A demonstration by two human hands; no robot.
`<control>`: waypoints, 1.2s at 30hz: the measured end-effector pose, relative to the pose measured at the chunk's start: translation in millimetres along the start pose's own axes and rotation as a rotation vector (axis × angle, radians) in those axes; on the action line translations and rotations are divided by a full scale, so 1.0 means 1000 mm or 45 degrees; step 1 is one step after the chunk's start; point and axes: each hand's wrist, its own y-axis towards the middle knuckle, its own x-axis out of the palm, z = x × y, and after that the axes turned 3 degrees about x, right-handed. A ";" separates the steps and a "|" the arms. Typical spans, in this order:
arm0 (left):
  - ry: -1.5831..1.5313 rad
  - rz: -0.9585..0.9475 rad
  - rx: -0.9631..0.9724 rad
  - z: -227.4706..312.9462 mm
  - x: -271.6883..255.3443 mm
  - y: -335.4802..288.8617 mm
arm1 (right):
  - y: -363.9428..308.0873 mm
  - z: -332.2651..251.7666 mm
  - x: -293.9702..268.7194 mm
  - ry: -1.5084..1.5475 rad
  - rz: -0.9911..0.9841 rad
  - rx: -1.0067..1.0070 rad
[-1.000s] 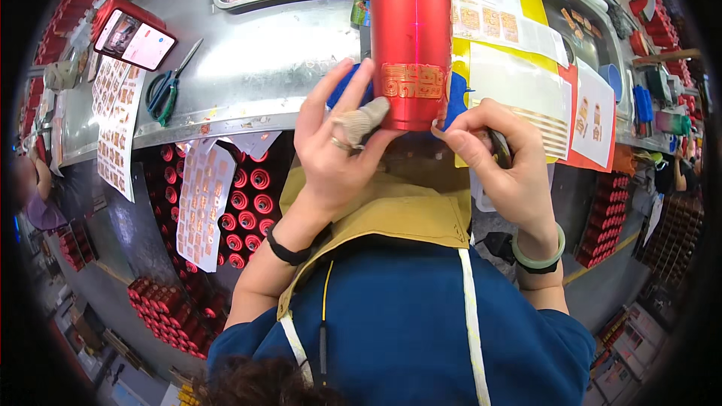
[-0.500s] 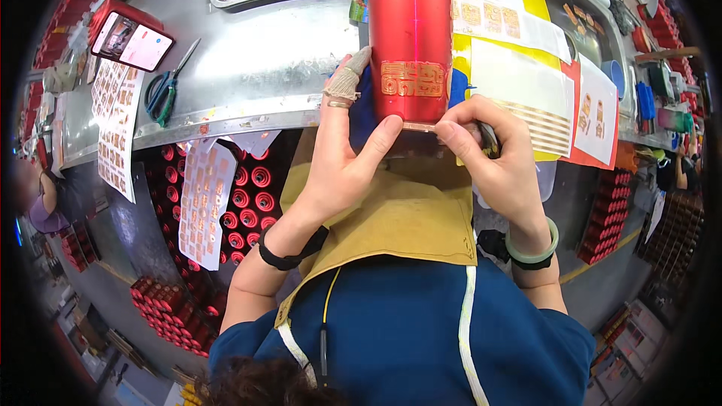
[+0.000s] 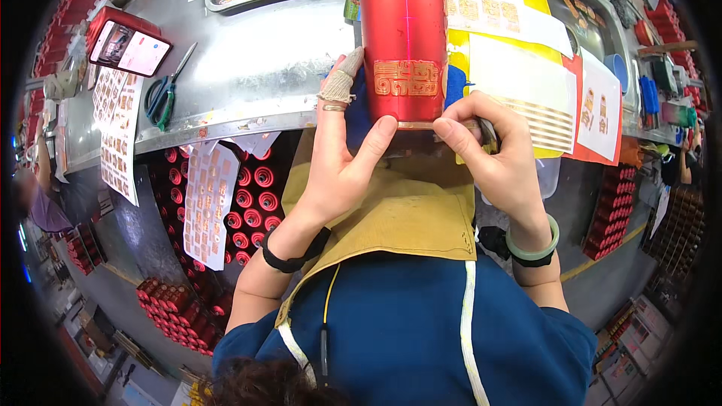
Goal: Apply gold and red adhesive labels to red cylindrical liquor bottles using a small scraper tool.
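Note:
A shiny red metal cylinder (image 3: 402,19) lies on a blue pad (image 3: 456,84) in front of me, its near end toward my body. A gold square-patterned decal (image 3: 407,78) sits on its surface close to that end. My left hand (image 3: 340,150) grips the cylinder, with a cloth-covered index finger along its left side and the thumb at the near rim. My right hand (image 3: 492,146) pinches thumb and forefinger at the right end of a thin gold strip (image 3: 415,125) along that rim. Something dark and shiny shows within the right hand's curled fingers, its kind unclear.
Green-handled scissors (image 3: 161,99) and a phone (image 3: 129,48) on a red object lie left on the metal table (image 3: 259,37). Decal sheets (image 3: 120,131) hang over its edge. To the right are a sheet of gold strips (image 3: 526,98) and a blue cup (image 3: 616,68). Red cylinders (image 3: 259,199) stand below.
The cylinder and my left hand have shifted slightly left in view, and the cylinder looks a little turned. The right hand keeps its pinch at the near rim.

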 end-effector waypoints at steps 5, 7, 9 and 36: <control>0.008 0.009 0.012 0.002 0.001 0.001 | -0.001 0.000 -0.002 -0.015 0.003 0.005; 0.008 0.008 0.009 0.002 0.001 0.001 | 0.000 0.001 -0.003 -0.051 -0.002 -0.002; 0.009 0.007 0.007 0.002 0.000 0.001 | 0.000 0.000 -0.001 -0.033 0.003 -0.003; 0.656 0.286 0.857 -0.011 0.000 0.012 | 0.004 0.004 -0.013 -0.107 -0.019 -0.051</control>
